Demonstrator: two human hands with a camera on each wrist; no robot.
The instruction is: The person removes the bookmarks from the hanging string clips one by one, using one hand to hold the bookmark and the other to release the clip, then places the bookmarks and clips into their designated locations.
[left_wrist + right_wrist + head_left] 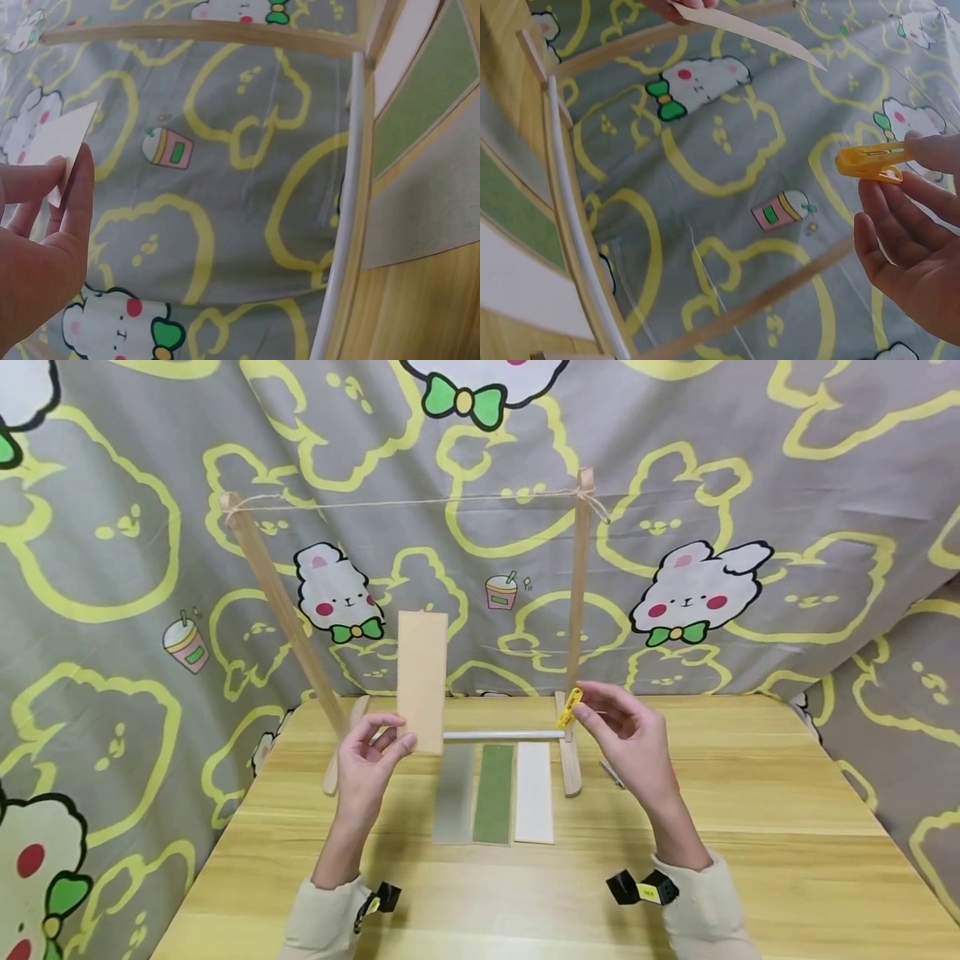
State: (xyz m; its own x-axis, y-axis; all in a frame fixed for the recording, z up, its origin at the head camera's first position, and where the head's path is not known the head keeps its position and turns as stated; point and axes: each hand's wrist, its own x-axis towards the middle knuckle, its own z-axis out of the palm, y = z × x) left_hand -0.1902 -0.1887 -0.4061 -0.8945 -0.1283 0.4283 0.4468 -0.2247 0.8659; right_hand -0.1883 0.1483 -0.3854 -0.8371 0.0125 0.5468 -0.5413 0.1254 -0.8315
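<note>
My left hand (pixel 371 752) pinches a thin beige rectangular strip (pixel 422 681) near its lower end and holds it upright above the table. In the left wrist view the strip (pixel 67 142) appears tilted between thumb and fingers. Across from it, my right hand (pixel 628 739) pinches a yellow clothespin (pixel 570 707) between thumb and fingertips. The right wrist view shows the clothespin (pixel 870 161) by its handle end, its nose pointing away from the hand. Strip and clothespin are apart, both in front of a wooden frame (pixel 577 585) with a string (pixel 405 502) tied across its top.
On the table (pixel 787 827) lie a grey strip (pixel 453 793), a green strip (pixel 493 793) and a white strip (pixel 535 793), side by side. A white bar (pixel 502 735) joins the frame's feet. Behind hangs a patterned grey curtain (pixel 750 485). A small thin object (pixel 611 773) lies near the right hand.
</note>
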